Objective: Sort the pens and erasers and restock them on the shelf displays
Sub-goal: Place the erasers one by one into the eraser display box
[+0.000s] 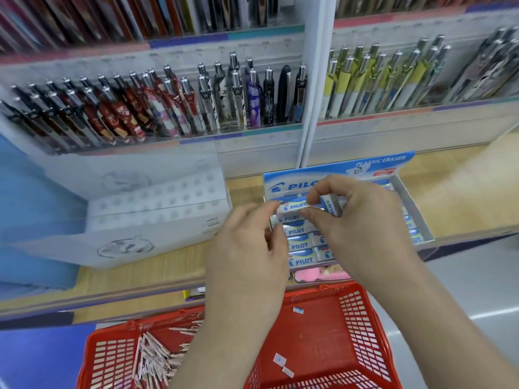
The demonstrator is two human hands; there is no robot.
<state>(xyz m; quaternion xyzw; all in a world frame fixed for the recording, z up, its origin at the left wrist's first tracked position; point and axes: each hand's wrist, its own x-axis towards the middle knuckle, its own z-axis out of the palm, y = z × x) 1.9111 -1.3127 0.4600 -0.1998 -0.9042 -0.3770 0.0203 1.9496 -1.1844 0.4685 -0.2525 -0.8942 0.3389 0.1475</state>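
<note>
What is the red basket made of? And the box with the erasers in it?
The red basket looks like hard moulded plastic: one even red throughout, walls of moulded slots. The eraser box looks like printed cardboard: thin flat walls, a folded-up blue header. The eraser being held wears a printed sleeve, probably paper.

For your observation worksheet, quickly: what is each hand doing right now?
Left hand: closed, holding the left end of a Pilot eraser.
Right hand: closed, pinching the same eraser between thumb and finger.
</note>
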